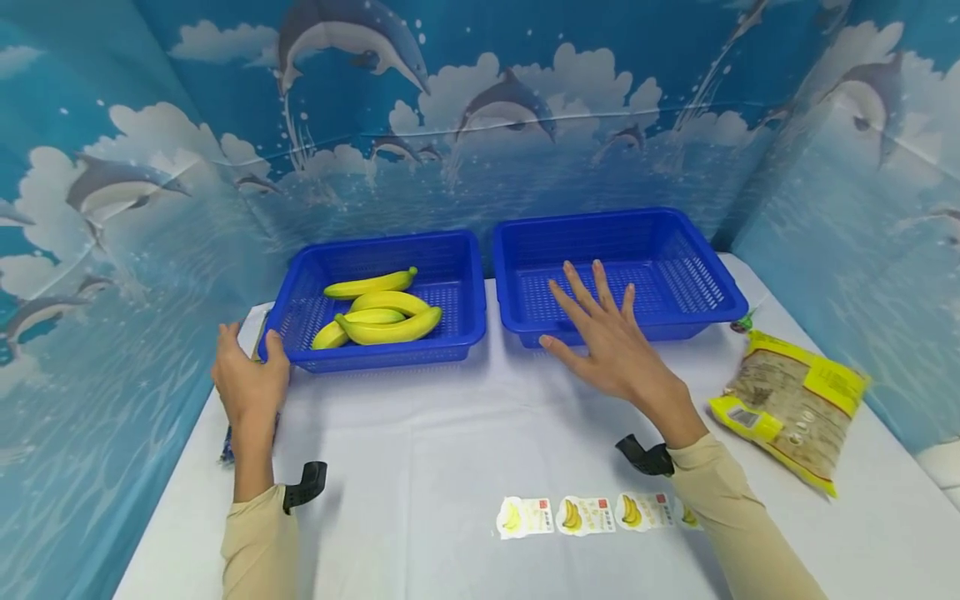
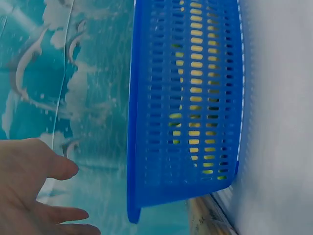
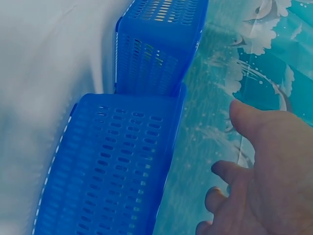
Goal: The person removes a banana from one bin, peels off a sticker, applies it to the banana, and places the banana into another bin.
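Note:
My left hand is beside the left front corner of a blue plastic basket, its fingers loosely bent. In the left wrist view, that hand stands apart from the basket's perforated wall with nothing in its fingers. Several yellow bananas lie inside this basket. Over the front rim of a second blue basket, my right hand is spread, palm down and holding nothing. The right wrist view has the right hand's thumb and fingers apart, above the basket's edge.
Banana-printed labels lie in a row on the white tablecloth. A yellow-and-clear bag lies at the right. Part of a dark blue item shows behind the left wrist. Dolphin-printed curtains enclose the back and sides.

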Available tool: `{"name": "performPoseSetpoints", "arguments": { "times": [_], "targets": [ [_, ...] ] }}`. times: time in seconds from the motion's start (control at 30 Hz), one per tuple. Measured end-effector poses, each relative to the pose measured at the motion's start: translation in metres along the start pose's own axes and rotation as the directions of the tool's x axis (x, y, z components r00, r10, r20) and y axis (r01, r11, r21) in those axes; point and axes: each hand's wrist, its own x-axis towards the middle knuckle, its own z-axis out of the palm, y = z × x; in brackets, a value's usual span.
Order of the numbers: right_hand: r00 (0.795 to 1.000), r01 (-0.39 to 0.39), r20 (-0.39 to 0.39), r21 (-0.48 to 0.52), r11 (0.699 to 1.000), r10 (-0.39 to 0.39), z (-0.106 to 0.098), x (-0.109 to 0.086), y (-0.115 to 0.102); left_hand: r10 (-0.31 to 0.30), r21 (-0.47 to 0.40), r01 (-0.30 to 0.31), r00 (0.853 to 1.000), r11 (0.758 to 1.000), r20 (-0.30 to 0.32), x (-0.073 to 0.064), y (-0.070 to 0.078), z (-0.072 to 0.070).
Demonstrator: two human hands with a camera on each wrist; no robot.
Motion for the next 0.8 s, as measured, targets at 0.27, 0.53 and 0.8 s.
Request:
{"name": "performPoseSetpoints", "arguments": {
  "times": [0.27,0.53,0.8],
  "targets": [
    [0.999,0.034,-0.012,-0.005,0.999,-0.034,-0.002,0.004,-0.003,-0.213,-0.14,0.22,0.975,0.966,0.062,0.018,-0.019,-0.008],
    [0.996,0.088,-0.023,0.013,0.996,-0.088,-0.002,0.014,-0.008,-0.311,-0.175,0.337,0.937,0.925,0.16,0.023,-0.02,-0.008],
    [0.986,0.166,-0.028,0.127,0.978,-0.164,-0.008,0.031,-0.015,-0.354,-0.218,0.394,0.914,0.893,0.199,0.027,-0.02,-0.001]
  ]
}}
